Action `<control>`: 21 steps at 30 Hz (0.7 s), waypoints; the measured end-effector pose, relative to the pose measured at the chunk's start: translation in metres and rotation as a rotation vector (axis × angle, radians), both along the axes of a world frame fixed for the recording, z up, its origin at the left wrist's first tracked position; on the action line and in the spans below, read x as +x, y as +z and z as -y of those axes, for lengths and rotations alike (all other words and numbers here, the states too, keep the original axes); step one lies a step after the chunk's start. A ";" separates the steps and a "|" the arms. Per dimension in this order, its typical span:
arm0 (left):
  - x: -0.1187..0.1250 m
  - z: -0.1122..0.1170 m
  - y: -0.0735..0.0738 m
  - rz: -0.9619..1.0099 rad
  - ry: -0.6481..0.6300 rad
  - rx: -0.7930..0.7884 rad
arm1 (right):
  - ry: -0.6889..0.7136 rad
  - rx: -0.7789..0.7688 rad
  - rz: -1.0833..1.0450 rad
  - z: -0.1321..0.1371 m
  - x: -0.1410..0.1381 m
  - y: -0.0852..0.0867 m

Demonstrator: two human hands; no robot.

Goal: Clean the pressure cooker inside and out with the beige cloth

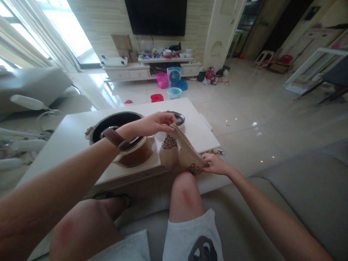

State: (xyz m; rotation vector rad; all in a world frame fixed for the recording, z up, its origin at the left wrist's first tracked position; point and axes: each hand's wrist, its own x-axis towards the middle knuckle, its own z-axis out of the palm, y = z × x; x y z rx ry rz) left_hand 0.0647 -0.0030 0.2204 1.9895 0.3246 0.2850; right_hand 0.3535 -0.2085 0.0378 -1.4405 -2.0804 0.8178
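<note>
A tan cloth with dark brown printed motifs hangs between my two hands, over the front edge of the white table and just above my knee. My left hand pinches its upper left corner between thumb and fingers. Lower and to the right, my right hand grips the opposite end. Behind my left forearm stands a large pot with a dark inside; my wrist hides part of it. In front of it is a rounded brown, shiny surface with a pale rim. A smaller round vessel sits partly behind my left hand.
The white table stands before my knees, and a grey sofa lies to the right. Beyond it on the floor are a red basin, a light blue basket and a pink basket. A white fan-like object stands at left.
</note>
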 end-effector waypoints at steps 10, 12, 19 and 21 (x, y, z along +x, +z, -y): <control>-0.008 -0.005 -0.007 0.019 0.174 -0.081 | -0.365 0.046 -0.124 0.011 0.044 0.015; -0.009 -0.005 -0.013 0.026 0.282 -0.108 | -0.506 0.133 -0.118 0.004 0.058 0.033; 0.024 -0.023 -0.021 0.247 0.613 -0.343 | -0.775 0.437 0.006 -0.065 0.104 0.125; 0.042 -0.034 -0.012 0.379 0.657 -0.331 | -0.840 0.571 0.046 -0.079 0.111 0.157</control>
